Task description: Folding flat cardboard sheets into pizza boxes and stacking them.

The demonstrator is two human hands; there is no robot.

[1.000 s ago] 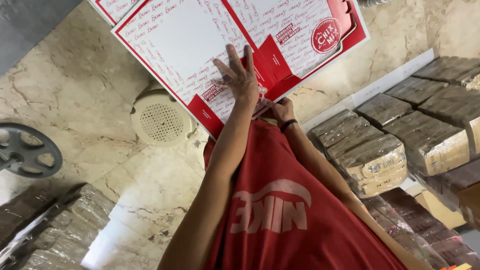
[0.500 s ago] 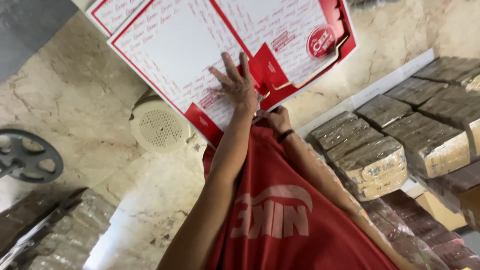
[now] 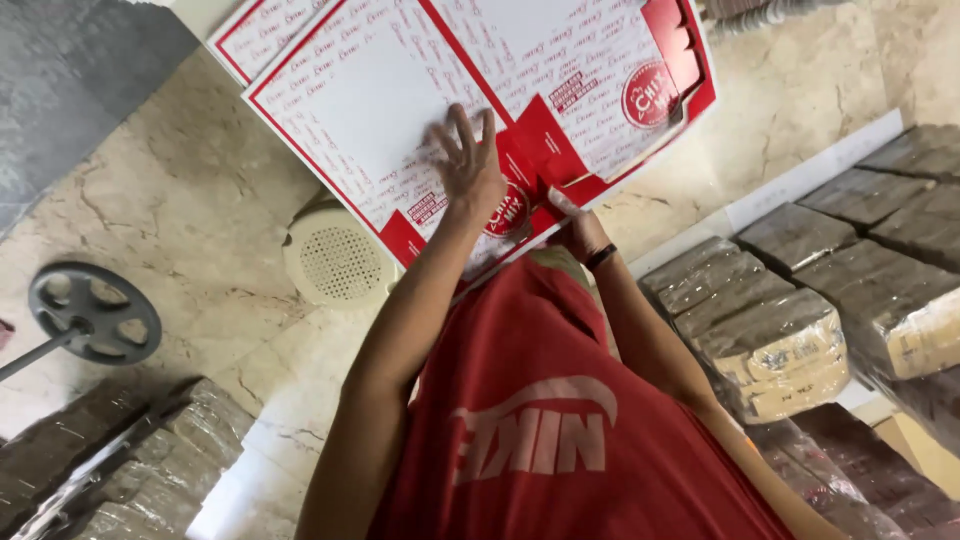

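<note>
A flat, unfolded white-and-red cardboard box blank (image 3: 380, 110) lies on a pale marble floor (image 3: 150, 230), with a second blank (image 3: 262, 30) under it at the top left. My left hand (image 3: 465, 160) rests flat on the upper blank near its red front flaps, fingers spread and blurred. My right hand (image 3: 578, 228), with a dark band at the wrist, is closed on a red flap (image 3: 545, 140) at the blank's near edge. My red shirt fills the lower middle of the view.
A round white perforated disc (image 3: 335, 262) sits on the floor left of my arm. A dark metal wheel on a rod (image 3: 95, 312) lies at the left. Plastic-wrapped brown bundles are stacked at the right (image 3: 790, 335) and lower left (image 3: 120, 470).
My left hand has slid a little to the left over the blank. My right hand has stayed at the red flap. The view has shifted slightly.
</note>
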